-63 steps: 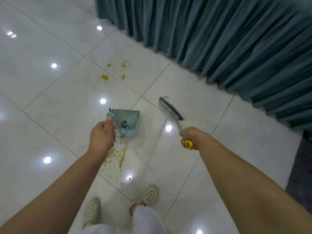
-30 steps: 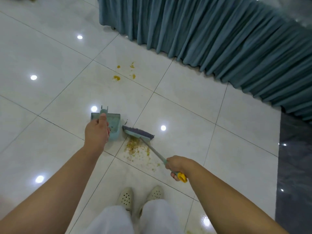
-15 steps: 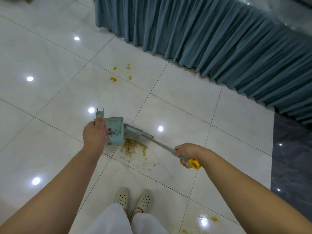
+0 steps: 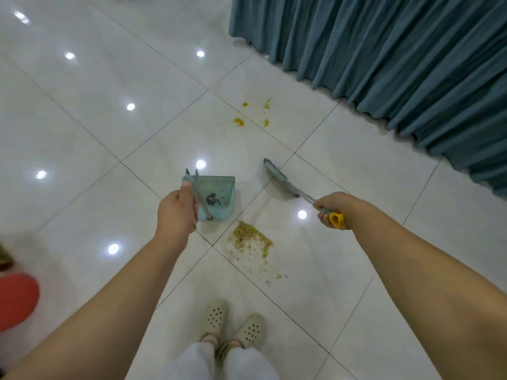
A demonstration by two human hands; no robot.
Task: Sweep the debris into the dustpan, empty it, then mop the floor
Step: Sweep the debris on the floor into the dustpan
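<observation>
While left grip clasps dustpan, right grip clasps broom

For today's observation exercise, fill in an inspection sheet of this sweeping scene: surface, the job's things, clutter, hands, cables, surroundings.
Surface: glossy white tiled floor with dark grout lines and light reflections.
Job's things: blue dustpan holding a dark clump; brush raised to its right; crumb pile on the floor in front of the dustpan; yellow spots farther off, near the curtain.
Clutter: red object at the left edge, blurred.
Hands: left hand grips the dustpan handle; right hand grips the brush handle.
Cables: nothing seen.
Surroundings: teal pleated curtain upper right; the person's pale shoes below.
</observation>
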